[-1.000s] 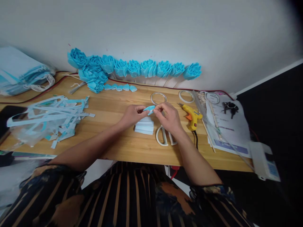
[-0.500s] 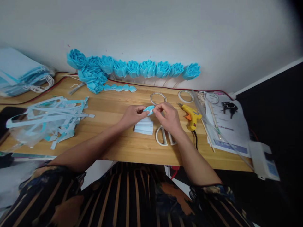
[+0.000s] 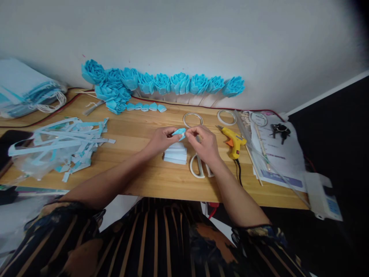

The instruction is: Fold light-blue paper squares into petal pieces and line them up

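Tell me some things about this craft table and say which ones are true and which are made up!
1. Both hands pinch one small blue piece. True: the left hand and right hand hold the blue piece between their fingertips.
2. The glue gun is red. False: the glue gun is yellow with an orange trigger.
3. A row of blue flowers leans against the wall. True: the blue flowers line the back of the table.
4. The scissors are in the right hand. False: the scissors lie on the table under that hand.
5. A stack of folded pieces sits below the hands. True: the white stack rests on the wood.
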The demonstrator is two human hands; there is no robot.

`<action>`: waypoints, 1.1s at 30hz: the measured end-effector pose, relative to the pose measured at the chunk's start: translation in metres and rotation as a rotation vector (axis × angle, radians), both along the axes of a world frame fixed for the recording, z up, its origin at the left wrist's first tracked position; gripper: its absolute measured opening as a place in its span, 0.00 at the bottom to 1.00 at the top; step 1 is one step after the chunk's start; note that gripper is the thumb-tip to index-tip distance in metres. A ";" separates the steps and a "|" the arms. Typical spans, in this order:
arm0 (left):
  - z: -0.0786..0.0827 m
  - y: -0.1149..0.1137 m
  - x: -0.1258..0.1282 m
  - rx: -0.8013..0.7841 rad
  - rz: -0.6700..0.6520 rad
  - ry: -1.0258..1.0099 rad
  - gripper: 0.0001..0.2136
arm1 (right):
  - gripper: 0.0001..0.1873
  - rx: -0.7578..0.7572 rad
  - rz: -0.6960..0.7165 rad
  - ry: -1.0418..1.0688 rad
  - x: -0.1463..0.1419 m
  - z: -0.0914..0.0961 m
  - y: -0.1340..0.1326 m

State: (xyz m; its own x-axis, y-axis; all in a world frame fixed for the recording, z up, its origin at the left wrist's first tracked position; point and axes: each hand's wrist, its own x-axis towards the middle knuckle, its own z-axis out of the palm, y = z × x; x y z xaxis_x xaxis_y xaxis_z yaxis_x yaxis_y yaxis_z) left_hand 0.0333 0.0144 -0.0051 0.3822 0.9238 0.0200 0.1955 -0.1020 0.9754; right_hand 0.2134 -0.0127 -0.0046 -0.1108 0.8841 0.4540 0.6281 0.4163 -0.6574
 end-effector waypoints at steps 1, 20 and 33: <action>0.001 0.000 0.000 -0.004 0.011 -0.005 0.15 | 0.05 -0.018 -0.028 0.039 0.000 0.001 0.000; -0.004 -0.001 0.002 0.094 -0.027 0.044 0.15 | 0.24 -0.267 0.127 0.414 -0.004 -0.010 0.004; -0.004 0.004 0.000 -0.043 -0.008 -0.126 0.15 | 0.24 -0.281 0.021 0.524 0.003 -0.015 0.009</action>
